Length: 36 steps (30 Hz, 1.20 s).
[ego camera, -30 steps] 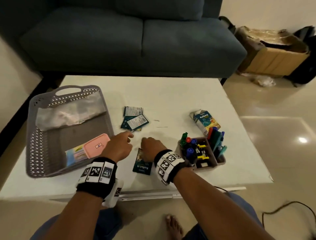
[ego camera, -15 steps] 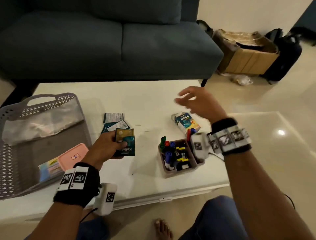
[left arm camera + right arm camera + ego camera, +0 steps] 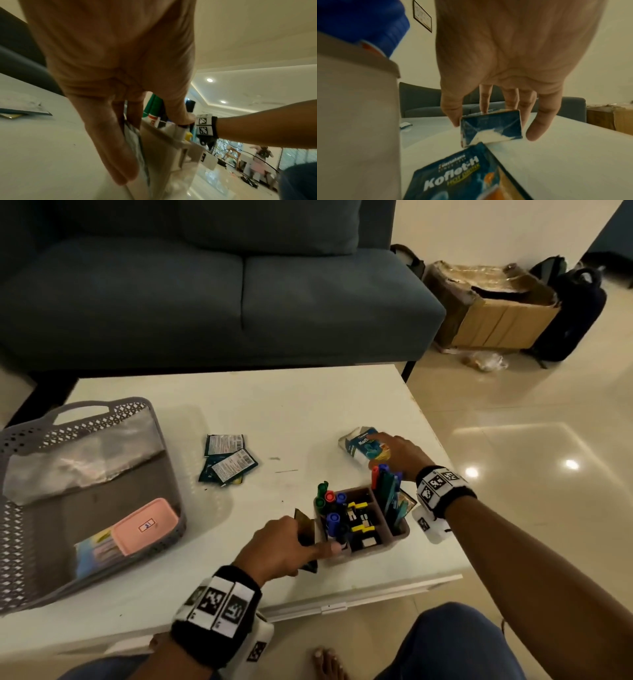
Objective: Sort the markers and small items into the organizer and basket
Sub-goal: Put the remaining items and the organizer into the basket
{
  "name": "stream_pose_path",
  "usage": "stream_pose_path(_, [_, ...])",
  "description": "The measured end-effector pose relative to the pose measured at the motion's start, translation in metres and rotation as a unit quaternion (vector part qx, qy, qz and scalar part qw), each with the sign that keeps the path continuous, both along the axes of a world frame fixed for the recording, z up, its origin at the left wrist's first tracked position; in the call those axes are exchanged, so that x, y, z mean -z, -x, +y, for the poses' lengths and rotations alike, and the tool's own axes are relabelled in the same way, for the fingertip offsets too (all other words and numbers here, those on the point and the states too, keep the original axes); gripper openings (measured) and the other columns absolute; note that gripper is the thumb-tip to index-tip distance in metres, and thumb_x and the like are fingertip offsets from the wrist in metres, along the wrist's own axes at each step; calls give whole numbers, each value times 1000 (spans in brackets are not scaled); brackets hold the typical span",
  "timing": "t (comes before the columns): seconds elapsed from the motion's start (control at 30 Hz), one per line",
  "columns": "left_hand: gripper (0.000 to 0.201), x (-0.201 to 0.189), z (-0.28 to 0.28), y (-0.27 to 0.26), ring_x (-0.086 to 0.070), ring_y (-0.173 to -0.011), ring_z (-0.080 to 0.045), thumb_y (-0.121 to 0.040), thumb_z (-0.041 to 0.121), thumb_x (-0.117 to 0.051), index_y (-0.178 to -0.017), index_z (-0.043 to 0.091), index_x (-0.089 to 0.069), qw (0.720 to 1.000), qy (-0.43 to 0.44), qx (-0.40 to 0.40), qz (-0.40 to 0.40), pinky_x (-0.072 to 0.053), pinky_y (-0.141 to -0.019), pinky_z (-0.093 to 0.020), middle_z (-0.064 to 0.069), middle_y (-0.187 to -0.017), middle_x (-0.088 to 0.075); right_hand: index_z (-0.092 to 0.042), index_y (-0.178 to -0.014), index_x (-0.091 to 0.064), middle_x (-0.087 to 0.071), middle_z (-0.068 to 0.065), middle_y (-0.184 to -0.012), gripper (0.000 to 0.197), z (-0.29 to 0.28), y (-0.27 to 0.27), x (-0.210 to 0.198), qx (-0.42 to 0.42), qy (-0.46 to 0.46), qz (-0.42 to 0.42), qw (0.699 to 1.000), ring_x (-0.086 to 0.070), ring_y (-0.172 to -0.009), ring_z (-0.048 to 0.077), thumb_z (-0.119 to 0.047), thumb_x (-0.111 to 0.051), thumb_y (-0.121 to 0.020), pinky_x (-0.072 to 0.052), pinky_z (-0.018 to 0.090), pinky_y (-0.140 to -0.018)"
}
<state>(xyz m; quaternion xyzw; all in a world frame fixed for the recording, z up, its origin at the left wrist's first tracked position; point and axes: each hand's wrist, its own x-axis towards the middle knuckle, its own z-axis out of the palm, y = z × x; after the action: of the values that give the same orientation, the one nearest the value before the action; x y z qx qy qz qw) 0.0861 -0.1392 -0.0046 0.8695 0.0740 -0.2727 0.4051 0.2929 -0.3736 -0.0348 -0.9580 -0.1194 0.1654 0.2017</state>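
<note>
A brown organizer [image 3: 397,534] holding several markers [image 3: 330,510] stands near the table's front edge. My left hand [image 3: 301,546] grips a dark sachet [image 3: 306,529] held upright against the organizer's left wall; the left wrist view shows that sachet [image 3: 135,143] pressed between my fingers and the organizer's wall [image 3: 163,152]. My right hand [image 3: 383,451] is down on a blue Koflet-H box [image 3: 363,445] behind the organizer. In the right wrist view my thumb and fingers close round the box [image 3: 491,127]. A few more sachets [image 3: 227,465] lie mid-table. Left of them is the grey basket [image 3: 82,407].
The basket holds a pink case [image 3: 145,525], a colourful packet and a clear plastic bag [image 3: 78,463]. Another sachet [image 3: 406,503] leans behind the organizer's right side. A dark sofa [image 3: 205,285] runs along the table's far edge. A cardboard box [image 3: 493,313] and backpack [image 3: 575,313] sit on the floor.
My left hand picked up the sachet and carried it right, to the organizer's left wall. My right hand rose, swung right and came down onto the blue box.
</note>
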Motion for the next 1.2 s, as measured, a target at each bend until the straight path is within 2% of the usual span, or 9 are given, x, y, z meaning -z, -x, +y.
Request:
stream_pose_path(0.17, [54,13,-15,-2,-73,-68,-19,-65,71,-74,-81,20,-75,999,18,-36,0,-61,-70,-32,-1,-74,-75,-40,-129,-52,-66,5,-114,51,-16,29,-33,166,-182,-24,969,-60,-91,24,-30,-69,-82,-53,39,-83])
stream_pose_path(0.27, [57,21,-13,-4,-73,-67,-18,-59,67,-81,-80,15,-77,996,59,-71,12,-62,-70,-36,-2,-72,-74,-33,-126,-54,-69,12,-109,42,-34,68,-48,245,-361,107,894,-66,-92,25,-23,-68,-88,-57,47,-84])
stream_pose_path(0.43, [53,27,-19,-3,-73,-67,-21,-64,65,-79,-85,16,-77,995,38,-91,-16,-62,-67,-37,-3,-74,-74,-28,-131,-55,-60,22,-121,44,-69,109,-33,304,-525,235,759,-63,-110,44,-24,-63,-89,-54,59,-84])
stream_pose_path(0.5, [53,27,-23,-3,-71,-66,-19,-68,69,-74,-89,20,-75,995,-3,-88,-39,-61,-69,-34,1,-76,-74,-28,-131,-58,-59,20,-123,39,-72,109,-30,296,-547,260,739,-62,-112,45,-25,-59,-93,-50,65,-88])
stream_pose_path(0.67, [47,29,-23,-1,-66,-82,-18,-81,66,-62,-98,24,-74,989,-75,-76,-103,-46,-66,-27,2,-88,-71,-30,-131,-60,-61,12,-115,41,-49,102,-35,236,-546,295,748,-60,-109,41,-27,-58,-90,-43,69,-95])
stream_pose_path(0.8, [49,32,-6,-17,-66,-85,-24,-89,63,-52,-99,19,-72,972,-128,-103,-168,-52,-73,-34,-1,-91,-71,-26,-104,-69,-60,12,-103,18,-26,89,-39,259,-570,285,726,-64,-95,40,-28,-54,-94,-43,69,-95])
stream_pose_path(0.9, [47,31,11,-39,-64,-93,-31,-94,57,-48,-104,16,-69,956,-152,-143,-207,-50,-75,-38,-8,-101,-67,-28,-95,-69,-57,10,-107,12,3,74,-44,249,-598,285,707,-61,-104,42,-27,-58,-93,-41,70,-96])
stream_pose_path(1.0, [46,28,23,-53,-61,-99,-33,-97,54,-46,-110,16,-68,951,-154,-166,-211,-45,-75,-37,-12,-106,-65,-27,-123,-61,-56,9,-120,30,26,61,-47,261,-598,262,711,-59,-114,41,-29,-59,-93,-42,70,-94])
stream_pose_path(1.2, [18,8,48,-55,-65,-100,-25,-92,16,-61,-103,19,-75,948,-126,-192,-221,-51,-83,-31,-2,-111,-71,-32,-137,-40,-66,7,-114,53,33,76,-66,242,-499,146,819,-64,-109,28,-17,-62,-92,-53,51,-89])
